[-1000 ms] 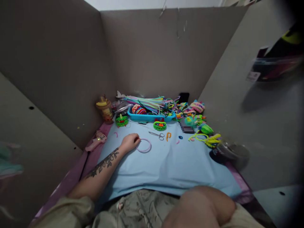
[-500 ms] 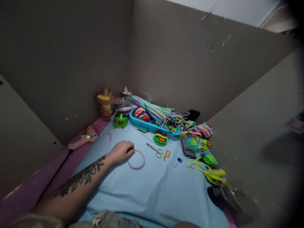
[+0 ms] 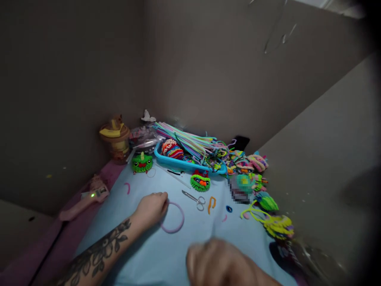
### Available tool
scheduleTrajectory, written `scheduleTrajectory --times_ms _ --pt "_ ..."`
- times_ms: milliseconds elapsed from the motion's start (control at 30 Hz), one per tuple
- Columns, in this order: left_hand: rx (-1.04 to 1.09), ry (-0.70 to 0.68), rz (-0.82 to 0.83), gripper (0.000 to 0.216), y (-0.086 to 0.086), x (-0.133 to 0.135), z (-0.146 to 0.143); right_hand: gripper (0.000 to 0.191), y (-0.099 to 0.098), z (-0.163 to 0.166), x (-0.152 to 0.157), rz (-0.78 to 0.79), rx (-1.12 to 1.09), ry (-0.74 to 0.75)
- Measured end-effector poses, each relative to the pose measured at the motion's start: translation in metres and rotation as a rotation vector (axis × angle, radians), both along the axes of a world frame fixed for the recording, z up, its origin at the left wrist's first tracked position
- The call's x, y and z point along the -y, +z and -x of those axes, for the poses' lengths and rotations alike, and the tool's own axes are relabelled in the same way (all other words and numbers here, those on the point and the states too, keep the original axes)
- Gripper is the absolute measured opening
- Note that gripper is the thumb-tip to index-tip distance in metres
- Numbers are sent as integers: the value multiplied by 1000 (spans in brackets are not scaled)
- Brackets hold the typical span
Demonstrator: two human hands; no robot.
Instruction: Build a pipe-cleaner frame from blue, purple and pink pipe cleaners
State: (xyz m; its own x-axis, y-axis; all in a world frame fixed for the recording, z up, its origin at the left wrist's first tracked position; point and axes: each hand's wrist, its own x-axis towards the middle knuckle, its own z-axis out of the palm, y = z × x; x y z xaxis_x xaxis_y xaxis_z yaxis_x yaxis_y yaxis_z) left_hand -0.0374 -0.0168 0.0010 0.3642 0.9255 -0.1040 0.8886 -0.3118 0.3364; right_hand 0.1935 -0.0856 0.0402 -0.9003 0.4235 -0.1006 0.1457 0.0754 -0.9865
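My left hand rests on the light blue cloth with its fingers curled on the left side of a pale purple ring. My right hand comes up from the bottom edge, close to the camera and smeared by motion, so its fingers cannot be made out. Small scissors and a bent orange pipe cleaner lie just right of the ring.
A blue tray of colourful pipe cleaners stands at the back. Green fuzzy figures sit near it, finished pieces pile at the right, a yellow-lidded cup stands in the corner, a pink glue gun lies left. Brown cardboard walls enclose the table.
The view swung left and down. My right hand has risen into view at the bottom. My left hand stays on the purple ring.
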Motion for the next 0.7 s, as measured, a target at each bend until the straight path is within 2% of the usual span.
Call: scheduleTrajectory --times_ms 67,100,167,233,267,433,533,700 --pt "-5 18 8 20 1 -6 -6 40 14 1 -41 -89 -1 -184" --pt "6 28 9 20 1 -8 -8 36 19 0 -63 -158 25 -296" --pt "56 48 21 20 -1 -11 -9 28 28 -3 -108 -499 236 -565" --pt "148 79 48 20 -3 -11 -7 25 30 -4 -151 -815 481 -747" --pt "203 94 64 20 -3 -11 -4 25 30 -3 -171 -960 636 -765" --pt "385 141 87 21 -3 -16 15 19 20 21 -244 -1087 844 -691" --pt "414 150 59 23 -6 -21 24 16 12 39 -264 -1133 970 -622" --pt "435 101 66 23 -10 -24 26 19 1 51 -274 -1190 1106 -562"
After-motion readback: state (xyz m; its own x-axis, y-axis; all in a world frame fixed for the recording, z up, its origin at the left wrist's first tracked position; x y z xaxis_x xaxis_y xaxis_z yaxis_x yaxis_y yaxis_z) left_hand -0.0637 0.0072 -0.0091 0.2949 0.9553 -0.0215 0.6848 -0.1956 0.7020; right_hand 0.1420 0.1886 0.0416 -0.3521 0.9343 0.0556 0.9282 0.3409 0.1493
